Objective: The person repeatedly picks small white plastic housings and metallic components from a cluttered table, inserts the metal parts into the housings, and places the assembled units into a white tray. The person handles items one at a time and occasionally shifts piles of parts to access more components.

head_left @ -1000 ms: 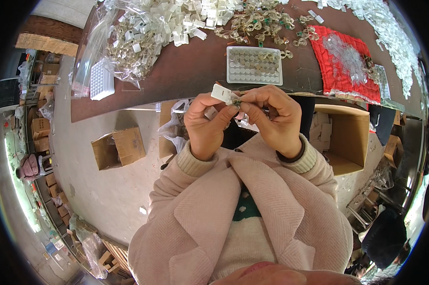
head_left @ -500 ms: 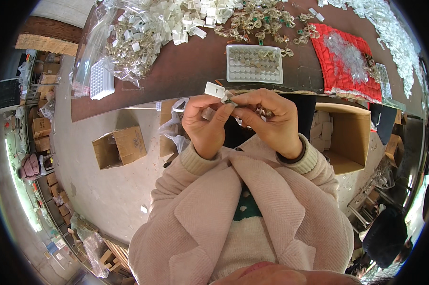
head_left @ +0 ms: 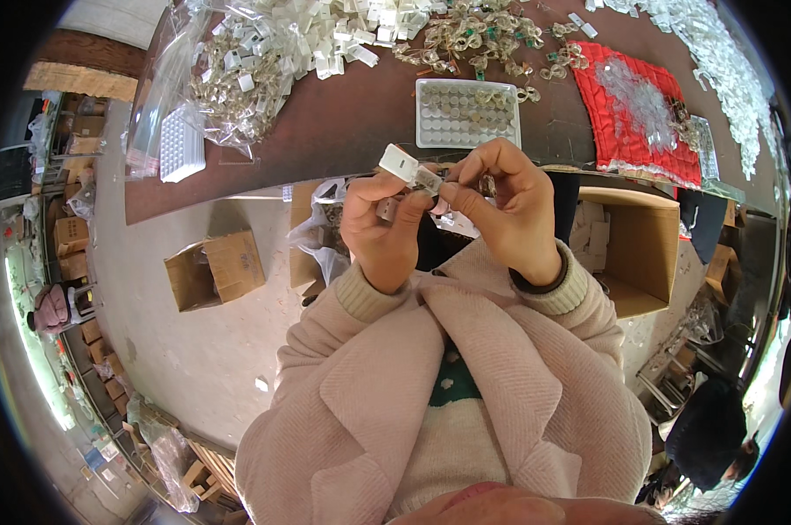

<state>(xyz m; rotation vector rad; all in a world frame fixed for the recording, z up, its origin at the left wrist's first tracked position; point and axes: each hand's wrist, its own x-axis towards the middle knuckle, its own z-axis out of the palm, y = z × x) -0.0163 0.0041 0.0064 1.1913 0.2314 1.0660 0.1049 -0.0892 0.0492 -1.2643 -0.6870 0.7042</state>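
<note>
Just off the table's front edge, my left hand [head_left: 380,229] pinches a small white plastic case [head_left: 399,164] between thumb and fingers. A clear end piece [head_left: 427,180] juts from the case toward my right hand. Another small white piece [head_left: 386,208] shows among the curled left fingers. My right hand [head_left: 511,214] is closed, its thumb and fingertips beside the clear end. Small shiny clear-gold parts [head_left: 487,185] sit within its curled fingers. What the right fingertips pinch is too small to make out.
On the brown table [head_left: 334,122] stands a white tray [head_left: 423,131] of round metallic discs. Beyond lie heaps of white cases [head_left: 352,35] and wired clear parts [head_left: 483,39]. A red cloth [head_left: 601,105] bears clear pieces. Cardboard boxes [head_left: 238,265] [head_left: 645,254] stand below.
My right fingertips have drawn back slightly from the white case and the right index finger has risen. The clear end of the case now shows more plainly. The left hand keeps its hold.
</note>
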